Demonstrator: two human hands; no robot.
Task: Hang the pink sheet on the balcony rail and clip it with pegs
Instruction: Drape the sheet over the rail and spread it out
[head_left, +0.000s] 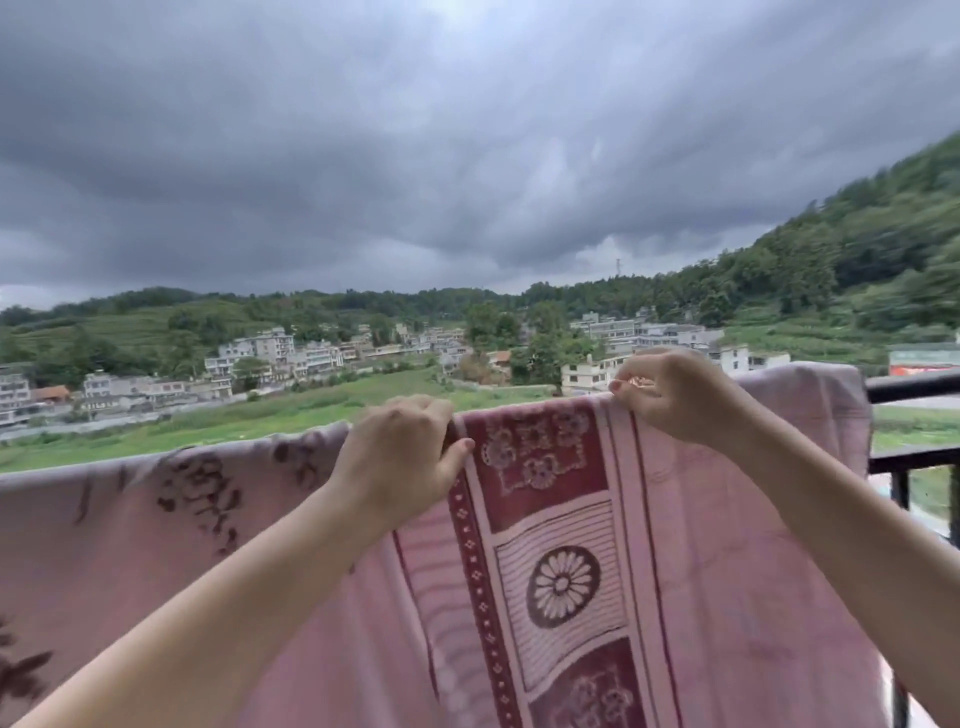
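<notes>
A: Views? Single head-worn wide-angle camera; faces forward over the balcony rail (914, 387) toward village and hills; tilt near level, sky fills the upper half

B: Proximity? Close; both forearms enter from the bottom edge, pink sheet (727, 545) on the rail fills the lower frame; no second view to overlap

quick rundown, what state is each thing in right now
pink sheet: draped over the rail, top edge held by both hands
balcony rail: mostly covered by the sheet, bare at far right
left hand: grips the sheet's top edge
right hand: pinches the top edge
pegs: none clearly visible
</notes>
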